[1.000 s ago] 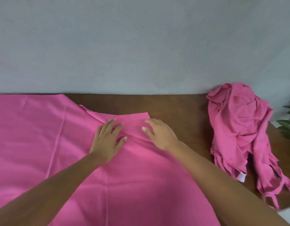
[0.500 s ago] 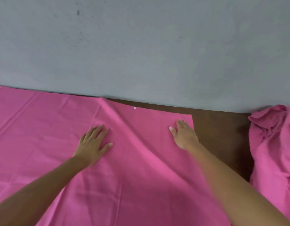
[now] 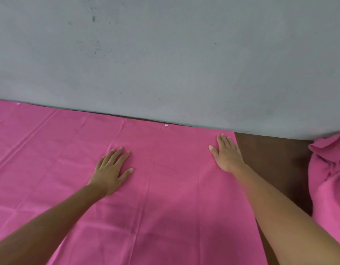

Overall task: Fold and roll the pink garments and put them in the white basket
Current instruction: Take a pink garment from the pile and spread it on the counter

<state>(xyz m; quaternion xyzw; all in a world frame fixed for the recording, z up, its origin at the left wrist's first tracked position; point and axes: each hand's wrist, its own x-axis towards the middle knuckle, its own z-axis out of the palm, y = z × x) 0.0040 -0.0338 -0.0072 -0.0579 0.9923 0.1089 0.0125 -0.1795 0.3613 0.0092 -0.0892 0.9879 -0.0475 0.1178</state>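
Note:
A large pink garment [image 3: 60, 161] lies spread flat over most of the brown table [image 3: 274, 165], reaching the wall at the back. My left hand [image 3: 112, 169] presses flat on its middle with the fingers spread. My right hand [image 3: 227, 153] lies flat at the cloth's far right corner, fingers straight and pointing at the wall. A small white button [image 3: 166, 125] shows at the garment's far edge. A second pink garment [image 3: 329, 180] sits crumpled in a heap at the right edge of the view. The white basket is not in view.
A grey wall [image 3: 165, 54] rises directly behind the table. A strip of bare brown tabletop separates the flat garment from the crumpled heap.
My hands have slid apart across the cloth, the right one out to the far right corner, smoothing a folded flap flat. The view has shifted left and nearer the wall.

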